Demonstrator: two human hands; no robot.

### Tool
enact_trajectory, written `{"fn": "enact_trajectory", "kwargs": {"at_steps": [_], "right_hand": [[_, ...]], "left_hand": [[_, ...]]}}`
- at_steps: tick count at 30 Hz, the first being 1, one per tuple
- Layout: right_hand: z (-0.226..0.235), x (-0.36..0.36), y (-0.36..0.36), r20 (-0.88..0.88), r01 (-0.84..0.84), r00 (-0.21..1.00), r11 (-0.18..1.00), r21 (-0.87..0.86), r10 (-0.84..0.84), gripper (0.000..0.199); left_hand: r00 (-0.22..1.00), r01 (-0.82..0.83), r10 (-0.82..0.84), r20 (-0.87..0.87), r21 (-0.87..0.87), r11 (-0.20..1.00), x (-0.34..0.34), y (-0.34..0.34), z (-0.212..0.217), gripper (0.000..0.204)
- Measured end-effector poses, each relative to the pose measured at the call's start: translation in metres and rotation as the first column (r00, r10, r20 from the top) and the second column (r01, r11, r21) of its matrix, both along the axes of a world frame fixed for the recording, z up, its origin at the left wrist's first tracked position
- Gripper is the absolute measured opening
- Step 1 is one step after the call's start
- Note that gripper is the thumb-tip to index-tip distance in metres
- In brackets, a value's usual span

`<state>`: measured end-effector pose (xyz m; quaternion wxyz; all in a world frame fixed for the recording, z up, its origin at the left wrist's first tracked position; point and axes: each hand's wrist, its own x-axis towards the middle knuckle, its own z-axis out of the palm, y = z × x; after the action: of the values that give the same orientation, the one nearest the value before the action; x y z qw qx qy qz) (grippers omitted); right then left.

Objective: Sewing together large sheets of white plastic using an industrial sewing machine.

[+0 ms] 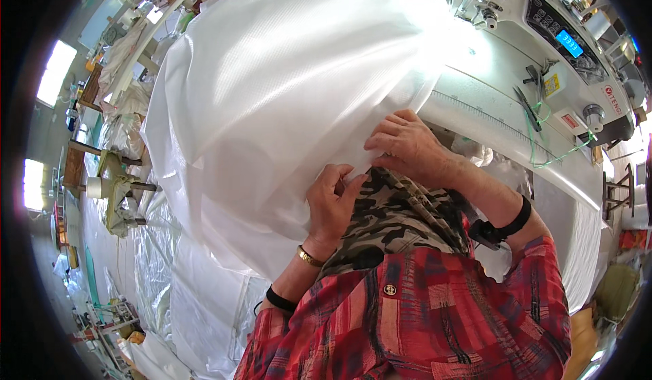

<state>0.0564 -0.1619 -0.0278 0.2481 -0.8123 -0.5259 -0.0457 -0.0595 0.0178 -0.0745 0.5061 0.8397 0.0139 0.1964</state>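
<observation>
A large white sheet (272,101) of woven-looking plastic fabric spreads from the sewing machine (570,47) over the table and down toward my lap. My left hand (333,200) pinches its near edge between thumb and fingers, just above my knees. Slightly farther off and to the right, my right hand (407,148) curls its fingers over the same edge; its thumb is mostly hidden. The two hands are a short gap apart. Bright light from under the machine head washes out the sheet's far right corner.
On the white machine bed, marked with a ruler scale (492,118), lie dark thread snips (527,108) and loose green thread (543,159). Clear plastic sheeting (153,264) hangs at the left, near a wooden stand (112,186) with cloth on it.
</observation>
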Motion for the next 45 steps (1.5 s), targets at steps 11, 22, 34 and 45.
{"fn": "enact_trajectory", "kwargs": {"at_steps": [11,22,34,45], "right_hand": [[0.004,0.002,0.005,0.007,-0.089,0.996,0.994,-0.067,0.090,0.015],[0.003,0.005,0.008,-0.164,-0.061,0.985,0.998,-0.003,0.060,0.009],[0.011,0.001,0.009,-0.018,0.005,1.000,0.977,-0.213,-0.010,0.010],[0.013,-0.006,-0.001,0.104,-0.064,0.991,0.983,-0.172,0.083,0.010]], "left_hand": [[0.997,0.082,-0.081,0.011,-0.077,0.994,0.006,0.002,0.009,0.010],[0.990,0.140,-0.139,0.016,-0.050,0.989,0.006,0.007,0.006,0.008],[0.979,0.180,-0.195,-0.060,-0.196,0.964,0.005,0.008,0.003,0.017],[0.964,0.231,-0.242,-0.112,-0.100,0.968,0.006,0.006,0.014,0.015]]}}
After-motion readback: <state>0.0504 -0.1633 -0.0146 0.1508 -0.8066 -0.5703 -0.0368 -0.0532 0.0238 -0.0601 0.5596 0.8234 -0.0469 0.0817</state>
